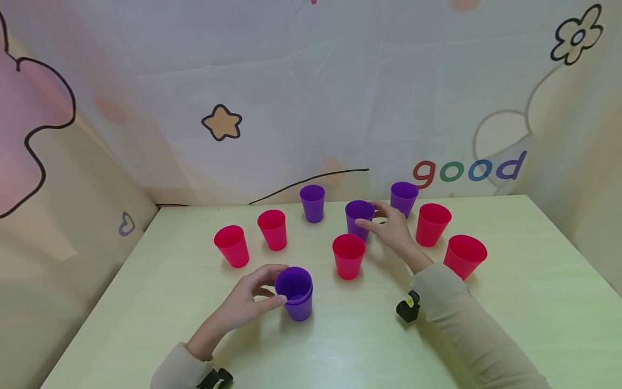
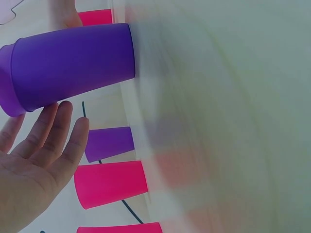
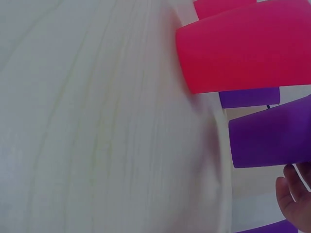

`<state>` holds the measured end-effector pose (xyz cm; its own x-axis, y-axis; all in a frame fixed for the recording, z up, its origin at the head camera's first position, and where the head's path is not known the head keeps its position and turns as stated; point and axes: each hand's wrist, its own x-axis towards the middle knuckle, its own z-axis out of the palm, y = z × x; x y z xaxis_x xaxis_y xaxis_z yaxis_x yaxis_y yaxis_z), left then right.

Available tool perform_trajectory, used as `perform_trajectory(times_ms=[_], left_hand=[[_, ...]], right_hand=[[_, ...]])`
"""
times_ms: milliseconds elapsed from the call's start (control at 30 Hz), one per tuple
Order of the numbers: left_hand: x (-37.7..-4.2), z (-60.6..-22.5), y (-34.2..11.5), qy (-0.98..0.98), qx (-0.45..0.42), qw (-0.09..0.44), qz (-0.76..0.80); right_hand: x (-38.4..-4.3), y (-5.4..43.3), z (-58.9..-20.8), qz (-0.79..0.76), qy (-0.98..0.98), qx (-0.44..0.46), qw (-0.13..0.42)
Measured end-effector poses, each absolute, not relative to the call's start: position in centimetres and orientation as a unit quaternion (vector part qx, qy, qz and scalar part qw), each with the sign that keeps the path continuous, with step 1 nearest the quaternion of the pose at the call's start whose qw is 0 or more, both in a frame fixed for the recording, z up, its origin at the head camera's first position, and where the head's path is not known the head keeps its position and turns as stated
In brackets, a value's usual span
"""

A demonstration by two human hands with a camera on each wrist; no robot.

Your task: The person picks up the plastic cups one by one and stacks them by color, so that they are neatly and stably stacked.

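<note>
Where the table (image 1: 121, 324) runs toward its left side, one pink cup (image 1: 231, 249) stands upright, with a second pink cup (image 1: 273, 233) just behind it and to its right. Nearer the person, the left hand (image 1: 248, 298) curves round the left side of two nested purple cups (image 1: 300, 310), thumb at the near side and fingers at the far, one rim showing just above the other. Light and fairly stiff by the look of them, these cups should need only a gentle pinch – a hard squeeze may bend the wall. Farther back stands a lone purple cup (image 1: 312, 208), and in front of it to the right a middle pink cup (image 1: 348, 261). Just behind that one, the right hand (image 1: 394, 232) holds a single purple cup (image 1: 357, 212) from its right, thumb across the near face, fingers behind. Its smooth, tapering sides may be slippery, so the best hold seems to be just below the rim, thumb facing fingers – well clear of the narrow base. Past this hand, another purple cup (image 1: 402, 201) stands at the back, with two more pink cups (image 1: 432, 226) nearer and farther right
</note>
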<state>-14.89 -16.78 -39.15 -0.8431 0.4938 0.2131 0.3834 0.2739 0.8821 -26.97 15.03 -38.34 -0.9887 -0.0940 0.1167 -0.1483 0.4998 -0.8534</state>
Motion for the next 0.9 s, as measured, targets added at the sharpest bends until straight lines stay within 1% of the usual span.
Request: perform_trajectory(times_ms=[233,533,900], left_hand=[[-14.9,-39.2,-16.8,0.797,0.276,0.048,0.536],[-14.9,-39.2,-16.7,0.796,0.276,0.045,0.537],[-14.8,-39.2,-16.7,0.797,0.274,0.043,0.536]], right_hand=[[-26.6,14.9,-37.1,0.498,-0.86,0.092,0.056],[-25.9,14.9,-35.3,0.506,-0.853,0.104,0.072],[-24.7,14.9,-32.5,0.52,-0.836,0.138,0.11]])
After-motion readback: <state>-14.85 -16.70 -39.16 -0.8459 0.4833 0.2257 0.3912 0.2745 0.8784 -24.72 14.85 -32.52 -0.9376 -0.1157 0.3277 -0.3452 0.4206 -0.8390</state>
